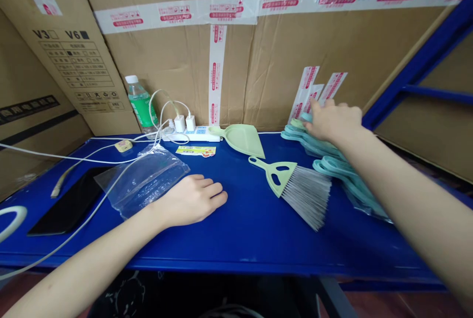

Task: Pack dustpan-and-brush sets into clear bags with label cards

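Observation:
My left hand (195,200) rests on the blue table (236,244) with its fingers curled and nothing visible in it, beside a clear plastic bag (148,180). At the back right, my right hand (330,118) is over a pile of teal plastic items (354,185); its fingertips are partly hidden, so what it grips, if anything, does not show. Between the hands lies a green brush (295,182) with grey bristles. A pale green dustpan (244,140) lies behind the brush, near the cardboard wall.
A white power strip (203,133) with plugged chargers stands at the back, beside a green-labelled bottle (142,106). White cables cross the left side, over a black flat item (72,202). Cardboard (177,67) walls the back; a blue frame (417,67) rises at the right.

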{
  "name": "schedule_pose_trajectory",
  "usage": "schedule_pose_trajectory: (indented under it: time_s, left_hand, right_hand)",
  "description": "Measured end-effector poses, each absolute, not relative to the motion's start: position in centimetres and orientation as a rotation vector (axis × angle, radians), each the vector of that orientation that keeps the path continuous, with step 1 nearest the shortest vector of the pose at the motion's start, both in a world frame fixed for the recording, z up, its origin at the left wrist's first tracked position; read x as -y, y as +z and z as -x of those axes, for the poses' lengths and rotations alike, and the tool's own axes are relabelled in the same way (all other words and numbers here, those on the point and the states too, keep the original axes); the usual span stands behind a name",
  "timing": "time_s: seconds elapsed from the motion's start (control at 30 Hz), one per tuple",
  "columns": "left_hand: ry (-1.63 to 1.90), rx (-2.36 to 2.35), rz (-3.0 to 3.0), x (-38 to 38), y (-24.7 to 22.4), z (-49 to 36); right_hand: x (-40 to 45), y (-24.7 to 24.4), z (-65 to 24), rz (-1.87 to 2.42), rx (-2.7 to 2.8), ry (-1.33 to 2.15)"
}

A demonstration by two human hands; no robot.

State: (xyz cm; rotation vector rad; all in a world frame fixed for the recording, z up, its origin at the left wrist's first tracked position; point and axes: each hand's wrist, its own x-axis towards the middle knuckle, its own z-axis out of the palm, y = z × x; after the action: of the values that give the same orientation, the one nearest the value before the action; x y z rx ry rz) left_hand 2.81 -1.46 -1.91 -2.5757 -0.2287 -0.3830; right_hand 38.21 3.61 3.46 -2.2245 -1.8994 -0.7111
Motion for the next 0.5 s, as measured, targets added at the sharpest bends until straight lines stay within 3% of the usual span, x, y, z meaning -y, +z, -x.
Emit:
schedule_pose_trajectory:
  time_s: [0.27,0.5]
  left_hand:
    - [-0.354,0.248,2.588,1.4,-2.0,-2.8]
    - [-0.371,0.255,2.592,1.3,-2.0,-2.9]
  right_hand:
    - [-0.2,2.1,-31.3,2.1,1.975,-0.754]
    - [0.3,0.5,-29.8,2.051,2.292,-0.544]
